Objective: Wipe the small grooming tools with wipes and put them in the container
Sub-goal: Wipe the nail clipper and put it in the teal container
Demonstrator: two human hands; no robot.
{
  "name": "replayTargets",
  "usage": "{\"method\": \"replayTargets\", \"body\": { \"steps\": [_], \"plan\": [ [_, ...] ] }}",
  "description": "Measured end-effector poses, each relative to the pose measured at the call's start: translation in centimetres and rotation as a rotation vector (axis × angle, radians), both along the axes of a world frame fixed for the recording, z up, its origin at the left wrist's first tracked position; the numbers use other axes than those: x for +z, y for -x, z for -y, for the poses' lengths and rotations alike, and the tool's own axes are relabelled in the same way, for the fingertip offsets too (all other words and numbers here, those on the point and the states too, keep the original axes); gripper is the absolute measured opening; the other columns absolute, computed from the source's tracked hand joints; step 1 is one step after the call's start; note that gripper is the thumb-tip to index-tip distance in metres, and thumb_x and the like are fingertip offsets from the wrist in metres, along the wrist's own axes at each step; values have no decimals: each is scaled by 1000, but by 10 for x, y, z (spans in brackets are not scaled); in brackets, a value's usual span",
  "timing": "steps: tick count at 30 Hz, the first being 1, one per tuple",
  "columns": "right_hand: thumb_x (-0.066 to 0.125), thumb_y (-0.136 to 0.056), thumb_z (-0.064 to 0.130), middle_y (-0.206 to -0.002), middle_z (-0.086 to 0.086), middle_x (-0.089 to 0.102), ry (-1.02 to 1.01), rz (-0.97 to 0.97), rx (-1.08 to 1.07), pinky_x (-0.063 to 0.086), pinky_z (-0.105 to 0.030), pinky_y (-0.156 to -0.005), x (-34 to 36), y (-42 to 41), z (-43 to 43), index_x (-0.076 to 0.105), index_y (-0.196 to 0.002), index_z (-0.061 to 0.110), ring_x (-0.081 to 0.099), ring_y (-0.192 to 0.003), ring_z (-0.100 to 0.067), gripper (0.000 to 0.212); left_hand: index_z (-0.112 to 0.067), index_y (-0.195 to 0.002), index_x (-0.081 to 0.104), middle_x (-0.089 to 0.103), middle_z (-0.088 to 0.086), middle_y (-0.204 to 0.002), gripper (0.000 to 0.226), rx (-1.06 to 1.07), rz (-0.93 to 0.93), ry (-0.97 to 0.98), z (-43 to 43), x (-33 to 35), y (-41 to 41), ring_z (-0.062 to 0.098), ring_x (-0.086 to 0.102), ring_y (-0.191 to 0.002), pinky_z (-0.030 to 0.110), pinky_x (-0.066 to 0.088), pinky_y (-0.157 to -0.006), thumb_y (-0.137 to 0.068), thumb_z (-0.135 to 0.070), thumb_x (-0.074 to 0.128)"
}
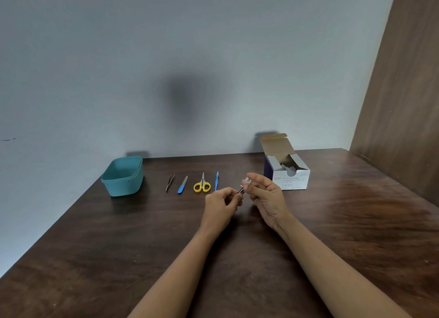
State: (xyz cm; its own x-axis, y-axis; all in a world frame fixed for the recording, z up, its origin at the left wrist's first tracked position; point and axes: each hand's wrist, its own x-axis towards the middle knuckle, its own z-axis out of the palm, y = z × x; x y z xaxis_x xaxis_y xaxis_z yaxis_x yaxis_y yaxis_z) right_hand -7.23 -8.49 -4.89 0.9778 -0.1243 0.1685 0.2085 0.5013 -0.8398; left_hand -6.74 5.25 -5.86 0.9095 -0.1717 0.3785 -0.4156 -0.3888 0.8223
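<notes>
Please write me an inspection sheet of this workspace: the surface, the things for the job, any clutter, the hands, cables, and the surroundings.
Surface: dark wooden table, bare in front of the person.
Job's things: teal container at the far left, nothing visible inside; tweezers, blue-handled file, yellow scissors and blue-handled stick tool lie in a row; open box of alcohol swabs at the far right.
Clutter: nothing seen.
Hands: left hand pinches a small metal tool, too small to identify; right hand holds a white wipe at it.
Cables: nothing seen.
Surroundings: grey wall behind, wooden panel at right.
</notes>
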Motion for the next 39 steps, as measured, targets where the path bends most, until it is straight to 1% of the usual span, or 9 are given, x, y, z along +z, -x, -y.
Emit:
{"method": "replayTargets", "body": {
  "steps": [5,9,12,16,21,26,31,34,39],
  "plan": [
    [68,-67,-13,-65,-3,70,-56,6,-62,55,-19,-65,1,-1,-1,62,-90,4,67,-61,-10,30,-16,-80,71,69,-4,-69,13,-5,-4,-26,1,0,0,-3,56,-56,10,46,-57,-90,-21,64],
    [67,-75,-9,-66,2,70,-35,-13,-89,49,-14,-57,1,0,-2,63,-82,10,63,-60,-6,21,-15,-82,72,69,-4,-69,13,-8,9,-44,2,0,0,0,58,-58,18,51,-62,-89,-21,64],
    [66,-78,-5,-68,3,69,-27,-15,-86,44,-14,-56,0,-1,-1,63,-80,12,58,-62,-5,17,-17,-82,71,70,-4,-70,11,-11,14,-50,1,0,1,0,58,-59,21,52,-64,-89,-20,64],
    [61,-80,-10,-73,-2,73,-68,-10,-60,48,-13,-59,0,-2,0,62,-86,7,65,-66,-6,17,-18,-82,71,69,-5,-70,11,-16,11,-49,1,1,2,0,58,-59,21,52,-64,-90,-20,63],
    [75,-51,1,-69,-3,72,-120,36,-74,55,-18,-70,2,-2,0,62,-87,4,70,-69,-10,39,-18,-82,71,68,-6,-69,11,-12,12,-53,1,1,0,-3,57,-58,12,49,-60,-89,-20,64],
    [70,-62,-5,-65,1,70,-101,28,-120,52,-16,-65,1,-3,0,62,-82,7,65,-62,-5,25,-17,-80,71,66,-9,-65,11,-15,5,-44,2,2,1,-3,55,-56,12,47,-59,-89,-19,64],
    [69,-75,0,-66,4,69,-62,-11,-126,41,-13,-58,-2,-4,1,67,-84,7,53,-57,-2,12,-13,-81,72,69,-1,-68,13,-26,-1,-33,2,1,2,1,54,-57,26,51,-64,-89,-20,64],
    [70,-68,8,-72,0,72,-79,-8,-94,43,-12,-58,-1,-3,3,68,-91,5,57,-60,-2,24,-13,-79,72,70,2,-69,14,-20,-5,-28,1,0,2,3,55,-56,28,52,-63,-89,-20,64],
    [76,-55,6,-74,-1,73,-46,13,-65,52,-16,-66,-3,-4,4,67,-91,5,67,-68,-8,37,-14,-81,73,70,2,-71,14,-13,-25,-21,0,0,0,2,55,-57,25,52,-62,-89,-20,64]
  ]
}}
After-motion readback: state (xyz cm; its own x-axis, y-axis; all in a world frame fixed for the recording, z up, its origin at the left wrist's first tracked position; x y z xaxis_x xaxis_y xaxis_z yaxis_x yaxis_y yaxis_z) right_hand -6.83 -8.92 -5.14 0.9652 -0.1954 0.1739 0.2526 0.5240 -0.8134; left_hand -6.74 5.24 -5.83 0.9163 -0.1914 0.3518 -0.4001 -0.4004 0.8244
